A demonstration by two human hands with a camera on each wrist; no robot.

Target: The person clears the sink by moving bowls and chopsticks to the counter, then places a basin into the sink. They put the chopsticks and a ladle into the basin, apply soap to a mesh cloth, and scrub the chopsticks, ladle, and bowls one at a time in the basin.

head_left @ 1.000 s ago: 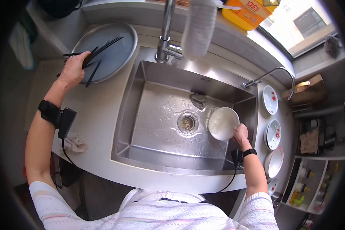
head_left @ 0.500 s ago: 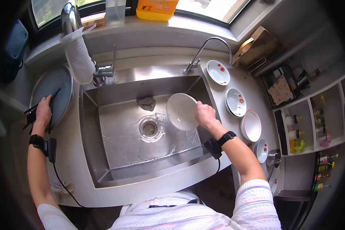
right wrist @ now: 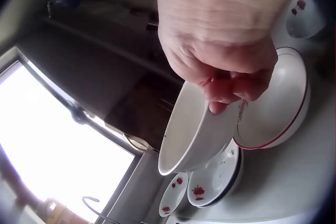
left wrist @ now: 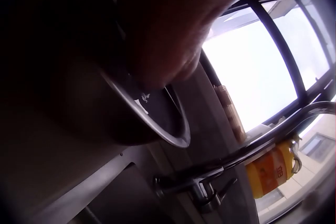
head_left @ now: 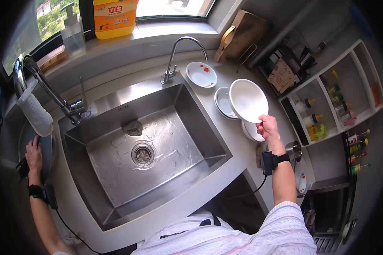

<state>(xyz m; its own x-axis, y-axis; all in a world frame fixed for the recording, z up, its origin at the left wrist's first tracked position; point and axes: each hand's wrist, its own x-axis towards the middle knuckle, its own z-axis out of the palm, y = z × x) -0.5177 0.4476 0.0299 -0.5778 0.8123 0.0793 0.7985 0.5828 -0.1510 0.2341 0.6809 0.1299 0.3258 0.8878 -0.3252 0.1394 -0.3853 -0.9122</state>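
My right hand [head_left: 268, 127] pinches the rim of a plain white bowl [head_left: 249, 100], held tilted above the counter. In the right wrist view, the hand [right wrist: 226, 71] has its fingers curled at the edge of the bowl [right wrist: 184, 129], which overlaps a red-rimmed bowl [right wrist: 283, 103]. At the far left, my left hand [head_left: 34, 157] rests at the large grey plate [head_left: 47, 155] with its fingers extended. Dark chopsticks [head_left: 21, 163] lie beside the palm, partly hidden. The left wrist view is dark; part of the hand [left wrist: 168, 29] appears over the plate's rim [left wrist: 178, 140].
The steel sink [head_left: 178, 142] holds a grey cloth [head_left: 132, 128] beside its drain. Flower-patterned bowls [head_left: 201, 75] stand along its right side. A wrapped faucet [head_left: 51, 91] and a thin curved tap [head_left: 172, 63] stand behind. A yellow bottle [head_left: 114, 19] occupies the windowsill.
My right hand has lifted the white bowl out of the sink and carried it right, over the counter. The left hand's fingers look straighter at the plate. The head view has swung right.
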